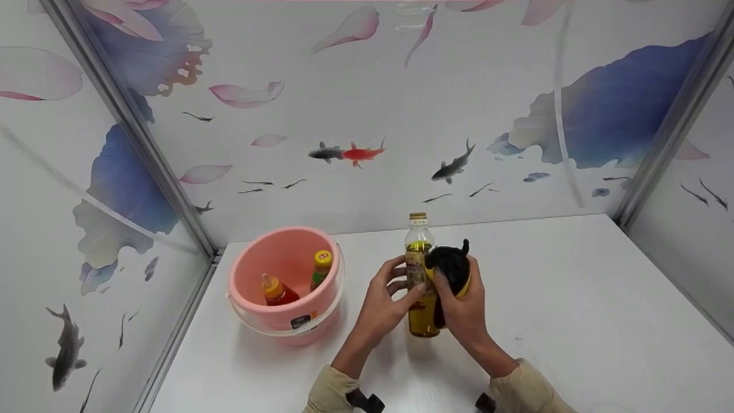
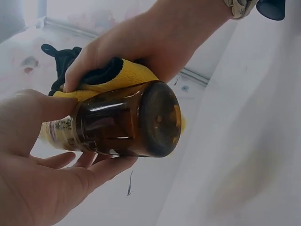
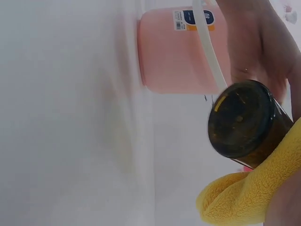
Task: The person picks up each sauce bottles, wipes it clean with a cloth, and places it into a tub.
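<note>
A clear bottle of yellow-green oil (image 1: 423, 318) with a gold cap is held upright above the white table. My left hand (image 1: 383, 301) grips its left side, thumb in front and fingers behind. In my right hand (image 1: 467, 315) is a black and yellow cloth (image 1: 451, 265), pressed against the bottle's right side. The left wrist view shows the bottle's dark base (image 2: 161, 118) and the yellow face of the cloth (image 2: 129, 73) against the glass. A fold of the yellow cloth (image 3: 244, 195) hangs beside the bottle in the right wrist view.
To the left of my hands stands a pink bucket (image 1: 312, 301) with a white handle. Inside it are a red sauce bottle (image 1: 281, 292) with an orange cap and a yellow-capped bottle (image 1: 321, 269). Printed panels (image 1: 355, 103) enclose the table (image 1: 573, 298) at the back and sides.
</note>
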The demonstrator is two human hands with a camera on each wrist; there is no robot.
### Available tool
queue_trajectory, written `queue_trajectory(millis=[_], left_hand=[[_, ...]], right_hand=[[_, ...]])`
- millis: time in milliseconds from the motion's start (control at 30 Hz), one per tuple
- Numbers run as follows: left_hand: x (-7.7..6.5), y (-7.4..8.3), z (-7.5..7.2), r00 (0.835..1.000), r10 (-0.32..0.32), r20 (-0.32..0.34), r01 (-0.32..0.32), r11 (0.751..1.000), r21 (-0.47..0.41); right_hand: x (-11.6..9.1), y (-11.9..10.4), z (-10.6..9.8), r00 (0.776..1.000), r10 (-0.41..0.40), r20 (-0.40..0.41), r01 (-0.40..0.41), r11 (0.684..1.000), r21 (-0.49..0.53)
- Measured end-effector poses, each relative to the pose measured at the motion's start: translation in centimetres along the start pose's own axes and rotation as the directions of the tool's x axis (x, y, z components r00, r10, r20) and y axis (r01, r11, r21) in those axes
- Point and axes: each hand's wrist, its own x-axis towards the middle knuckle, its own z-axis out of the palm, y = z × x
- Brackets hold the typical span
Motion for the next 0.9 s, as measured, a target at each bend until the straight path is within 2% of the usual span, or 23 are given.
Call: queue_trajectory(millis=[133, 233, 567, 667, 900], left_hand=[[0.2, 0.2, -0.3, 0.999, 0.018, -0.037, -0.021, 0.997, -0.07], [0.2, 0.3, -0.5, 0.998, 0.032, -0.053, -0.037, 0.995, -0.09], [0.2, 0.3, -0.3, 0.999, -0.001, -0.042, 0.0, 1.0, -0.021], [0.2, 0.3, -0.5, 1.0, -0.005, -0.017, 0.004, 1.0, -0.029], [-0.1, 0.3, -0.8, 0.994, -0.027, 0.11, 0.031, 0.999, -0.031]], right_hand=[[-0.5, 0.1, 0.5, 1.0, 0.002, 0.019, -0.002, 1.0, -0.005], [-0.8, 0.1, 0.8, 1.0, -0.005, 0.028, 0.005, 1.0, -0.003], [-0.8, 0.1, 0.6, 0.999, -0.025, 0.039, 0.027, 0.999, -0.045], [-0.5, -0.1, 0.5, 0.998, -0.041, 0.039, 0.042, 0.999, -0.033], [0.1, -0.2, -0.1, 0.999, -0.052, 0.013, 0.052, 0.999, -0.005]])
